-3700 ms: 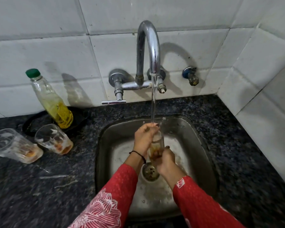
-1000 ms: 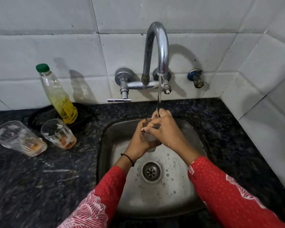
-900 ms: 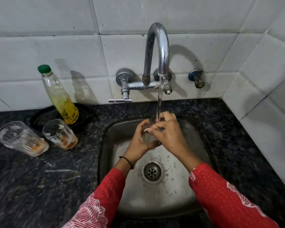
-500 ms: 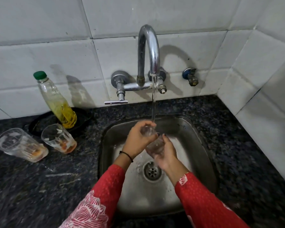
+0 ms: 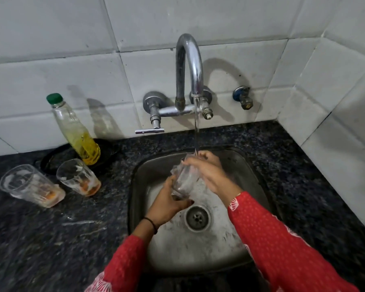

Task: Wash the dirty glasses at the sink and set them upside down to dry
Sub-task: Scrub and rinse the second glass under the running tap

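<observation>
The glass (image 5: 184,180) is gripped low by the left hand (image 5: 168,205). Its rim is clasped by the right hand (image 5: 210,172).

Dark speckled stone counter (image 5: 51,239), steel sink (image 5: 243,165) set into it. Left of the sink: two dirty glasses, mouths up, orange residue at the bottom, far-left glass (image 5: 30,185) just beside the nearer glass (image 5: 78,177). Behind them a black dish (image 5: 57,157) at the wall, carrying a green-capped bottle (image 5: 76,131) of yellow liquid.
</observation>
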